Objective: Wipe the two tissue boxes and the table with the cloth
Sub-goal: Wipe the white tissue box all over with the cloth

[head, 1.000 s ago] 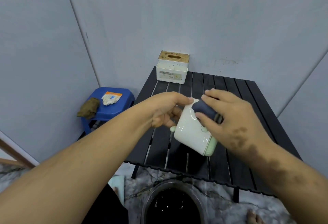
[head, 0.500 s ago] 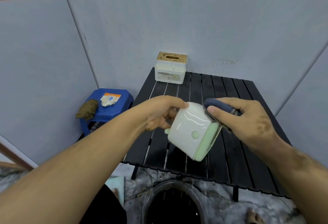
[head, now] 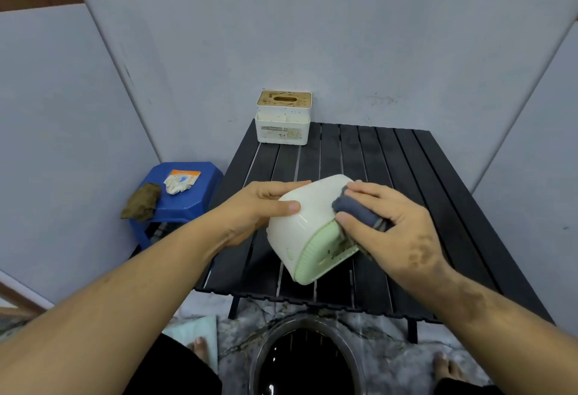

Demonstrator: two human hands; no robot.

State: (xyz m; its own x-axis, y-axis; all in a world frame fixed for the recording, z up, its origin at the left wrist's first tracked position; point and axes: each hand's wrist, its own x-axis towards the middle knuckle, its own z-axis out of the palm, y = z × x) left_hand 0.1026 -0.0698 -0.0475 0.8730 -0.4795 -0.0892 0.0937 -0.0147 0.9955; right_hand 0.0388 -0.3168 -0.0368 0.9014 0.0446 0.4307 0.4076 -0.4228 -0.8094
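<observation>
While the left hand (head: pixel 259 207) grips the tilted green-lidded tissue box (head: pixel 308 226) mid-frame above the slatted table (head: pixel 438 207), the right hand (head: pixel 387 226) pinches the blue cloth (head: pixel 356 211) against its upper edge. Best to brace the box firmly and sweep toward the speckled lid. Second tissue box (head: pixel 284 118) sits at the table's far corner, upper centre.

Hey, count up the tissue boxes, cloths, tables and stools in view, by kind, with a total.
Tissue boxes: 2, green box, white box
Cloths: 2, blue cloth, brown rag
Tables: 1, table
Stools: 1, stool
Total: 6
</observation>
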